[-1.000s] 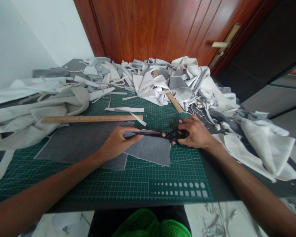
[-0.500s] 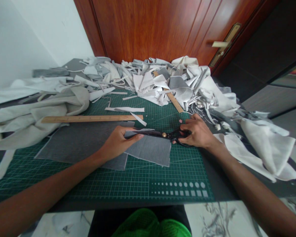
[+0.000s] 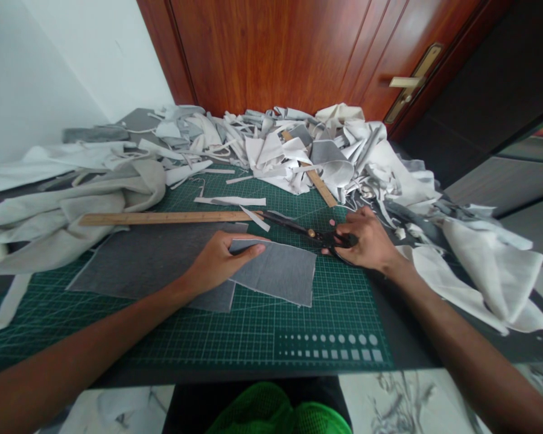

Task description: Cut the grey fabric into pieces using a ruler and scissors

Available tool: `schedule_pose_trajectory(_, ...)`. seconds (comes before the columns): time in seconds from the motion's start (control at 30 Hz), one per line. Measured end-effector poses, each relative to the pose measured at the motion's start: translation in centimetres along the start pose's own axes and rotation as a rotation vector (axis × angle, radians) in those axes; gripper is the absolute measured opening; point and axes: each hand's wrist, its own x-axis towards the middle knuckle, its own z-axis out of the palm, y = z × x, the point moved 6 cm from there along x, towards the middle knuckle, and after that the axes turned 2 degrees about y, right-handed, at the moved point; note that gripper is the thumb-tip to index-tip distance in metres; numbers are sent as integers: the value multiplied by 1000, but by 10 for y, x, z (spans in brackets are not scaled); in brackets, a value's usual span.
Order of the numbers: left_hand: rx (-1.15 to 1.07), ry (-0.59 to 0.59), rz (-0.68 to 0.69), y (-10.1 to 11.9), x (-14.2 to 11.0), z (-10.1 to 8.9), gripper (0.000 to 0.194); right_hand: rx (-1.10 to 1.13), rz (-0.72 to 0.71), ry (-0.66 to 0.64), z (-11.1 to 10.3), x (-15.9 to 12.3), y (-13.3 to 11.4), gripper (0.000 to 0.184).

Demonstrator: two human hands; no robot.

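My left hand (image 3: 224, 259) pinches the upper left corner of a small grey fabric piece (image 3: 280, 271) between thumb and fingers. The rest of that piece slopes down to the right over the green cutting mat (image 3: 335, 313). In my right hand (image 3: 366, 238) are black scissors (image 3: 294, 226), their fingers wrapped through the handles. The blades point left, beyond the fabric's top edge and apart from it, with the tips near the wooden ruler's right end. A thin pale strip shows beside the blades. A larger dark grey fabric sheet (image 3: 131, 259) lies under my left wrist.
A wooden ruler (image 3: 172, 217) lies along the dark sheet's far edge, narrow white offcuts (image 3: 230, 201) behind it. Heaped pale scraps (image 3: 271, 157) line the back, with a second ruler (image 3: 321, 187) among them. Cream cloth (image 3: 131, 187) is bunched left; white cloth (image 3: 493, 265) lies right.
The scissors have moved off the fabric's upper edge, away from me and slightly right. A thin pale strip now shows at the blades. My left hand keeps its hold on the fabric.
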Motion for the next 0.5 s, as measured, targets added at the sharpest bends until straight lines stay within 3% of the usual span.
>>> schedule_pose_trajectory(0.27, -32, -7, 14, -4, 0, 2, 27, -34, -29, -103, 3, 2, -8, 29)
schedule_pose_trajectory(0.5, 3, -50, 17, -6, 0, 5, 29, -60, -20, -101, 3, 5, -20, 24)
